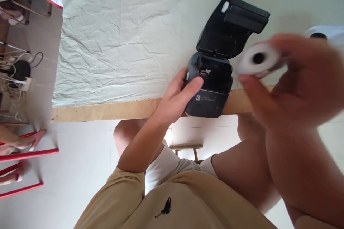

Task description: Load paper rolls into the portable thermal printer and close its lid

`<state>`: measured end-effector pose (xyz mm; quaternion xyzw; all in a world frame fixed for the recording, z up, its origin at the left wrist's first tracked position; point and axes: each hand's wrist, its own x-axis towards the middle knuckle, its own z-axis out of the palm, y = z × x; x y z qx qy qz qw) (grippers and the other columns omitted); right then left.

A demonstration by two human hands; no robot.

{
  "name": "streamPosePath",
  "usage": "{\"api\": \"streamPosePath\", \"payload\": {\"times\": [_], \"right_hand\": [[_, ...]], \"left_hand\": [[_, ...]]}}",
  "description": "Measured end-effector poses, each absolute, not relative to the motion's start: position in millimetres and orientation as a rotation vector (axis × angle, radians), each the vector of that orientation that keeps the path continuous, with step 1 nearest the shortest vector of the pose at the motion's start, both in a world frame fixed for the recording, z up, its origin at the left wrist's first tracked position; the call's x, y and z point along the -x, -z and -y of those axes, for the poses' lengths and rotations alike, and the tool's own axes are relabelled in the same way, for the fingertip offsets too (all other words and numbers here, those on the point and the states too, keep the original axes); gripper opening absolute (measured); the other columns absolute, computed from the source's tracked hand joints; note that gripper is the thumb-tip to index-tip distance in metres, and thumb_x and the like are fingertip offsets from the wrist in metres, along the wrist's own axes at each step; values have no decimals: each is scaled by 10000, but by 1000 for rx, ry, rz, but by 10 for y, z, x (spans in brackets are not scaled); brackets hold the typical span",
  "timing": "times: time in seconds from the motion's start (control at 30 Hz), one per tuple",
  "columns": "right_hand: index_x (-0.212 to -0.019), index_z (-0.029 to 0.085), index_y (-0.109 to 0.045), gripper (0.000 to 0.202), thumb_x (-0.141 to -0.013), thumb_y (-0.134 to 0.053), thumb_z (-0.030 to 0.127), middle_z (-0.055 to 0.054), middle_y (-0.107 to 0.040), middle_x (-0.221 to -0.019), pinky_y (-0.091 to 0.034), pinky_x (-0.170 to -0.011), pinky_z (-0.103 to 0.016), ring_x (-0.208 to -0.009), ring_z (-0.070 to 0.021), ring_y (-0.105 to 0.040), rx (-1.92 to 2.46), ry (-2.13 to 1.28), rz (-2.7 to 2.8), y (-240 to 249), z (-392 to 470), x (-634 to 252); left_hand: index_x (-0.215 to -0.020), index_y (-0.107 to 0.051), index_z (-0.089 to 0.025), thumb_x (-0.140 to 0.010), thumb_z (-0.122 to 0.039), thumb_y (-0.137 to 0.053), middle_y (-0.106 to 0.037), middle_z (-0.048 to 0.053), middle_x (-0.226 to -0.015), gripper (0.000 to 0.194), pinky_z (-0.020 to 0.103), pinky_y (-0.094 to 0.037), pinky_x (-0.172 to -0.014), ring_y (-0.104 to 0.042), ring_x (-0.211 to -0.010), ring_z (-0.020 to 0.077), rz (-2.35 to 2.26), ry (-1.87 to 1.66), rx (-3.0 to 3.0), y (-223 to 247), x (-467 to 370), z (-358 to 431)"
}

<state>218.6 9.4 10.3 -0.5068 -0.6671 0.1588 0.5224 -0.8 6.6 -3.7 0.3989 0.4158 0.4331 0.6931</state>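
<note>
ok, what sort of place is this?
Probably a shared indoor workroom, though it could be a home: a cloth-covered table, tangled cables on the left side, and other people's feet nearby.

Upper garment: a tan short-sleeved shirt [206, 204], plain except for a small black motif [167, 205] on the front, irregular in outline, with a thin tail trailing to one side. The left sleeve [118, 188] is loose, its hem circling the arm. Lower garment: pale, off-white shorts [164, 166], softly creased, leaving the knees uncovered. Both the left hand [177, 96] and right hand [303, 86] are bare.
</note>
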Motion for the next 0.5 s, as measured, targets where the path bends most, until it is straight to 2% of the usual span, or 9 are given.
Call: {"api": "streamPosePath", "payload": {"times": [0.13,0.27,0.4,0.5], "right_hand": [[-1203,348,-767,319,-916,-771,209,-8,-867,-1114,-680,-930,-531,-1033,-322,-843,1160,-246,1818,-128,-139,-1993],[-918,325,-713,240,-894,-691,87,42,-861,-925,-670,-788,-453,-890,-261,-844,1132,-276,1864,-96,-211,-1976],[-842,313,-690,230,-858,-656,86,43,-825,-822,-602,-734,-460,-807,-257,-810,1023,-169,1771,-92,-131,-1958],[-866,316,-690,196,-909,-686,125,48,-814,-815,-560,-750,-457,-821,-254,-812,956,-206,1835,-76,-31,-1925]], "left_hand": [[-1245,-734,-283,-931,-650,-863,-798,31,-1052,500,283,-627,-683,-806,-937,223,-948,-963,-890,16,20,-66],[-1202,-748,-285,-948,-632,-848,-784,24,-1040,441,296,-631,-736,-790,-953,220,-946,-974,-901,10,10,-61],[-1207,-746,-276,-978,-618,-820,-793,40,-1134,419,323,-652,-853,-778,-1037,226,-901,-982,-912,13,19,-53],[-1228,-740,-271,-935,-644,-856,-790,42,-1107,488,319,-643,-838,-772,-1026,234,-908,-984,-960,39,44,-54]]}}
